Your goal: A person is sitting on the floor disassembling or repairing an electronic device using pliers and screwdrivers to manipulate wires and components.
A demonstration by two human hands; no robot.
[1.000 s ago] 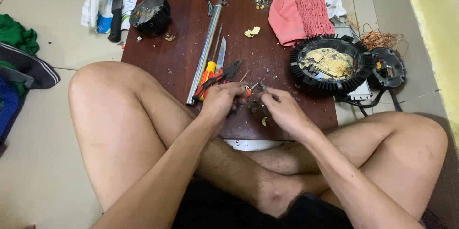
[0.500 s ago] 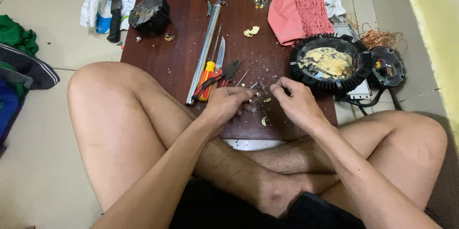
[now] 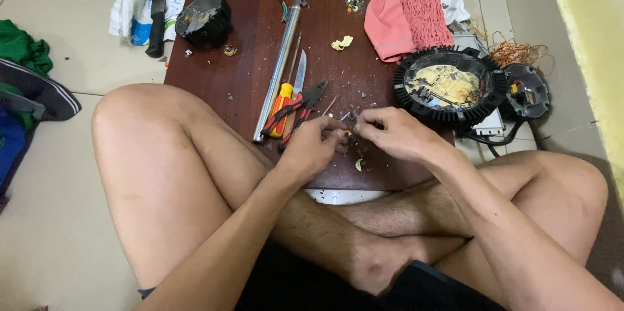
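Two hands meeting over the near edge of the dark brown board: left hand (image 3: 315,145) curled, fingertips pinched on a tiny part (image 3: 349,133) too small to identify; right hand (image 3: 393,134) likewise pinched, fingertips touching the same speck from the other side. Just left of the left hand, red-handled pliers (image 3: 302,106), an orange-and-yellow screwdriver (image 3: 281,106), a small knife (image 3: 298,77) and a long metal tube (image 3: 279,70) lying side by side, pointing toward the far edge. Near the right edge, a round black finned housing (image 3: 452,87) with a yellowish disc inside; beyond it, off the board, a smaller black round unit (image 3: 528,90) and a tangle of copper wire (image 3: 513,54). At the far left corner a black cylindrical block (image 3: 203,18); toward the far right corner a pink cloth (image 3: 403,18). Likely trouble: so small a part slipping from the pinch and vanishing among the grey chips and yellow flakes strewn over the board (image 3: 221,70), or rolling off the near edge between the crossed legs; also a knuckle catching the open pliers or the knife blade so close by. Board laid flat on a pale tiled floor (image 3: 78,77), seated cross-legged behind it; green and dark clothing heaped at the left, a yellow wall (image 3: 585,25) at the right.
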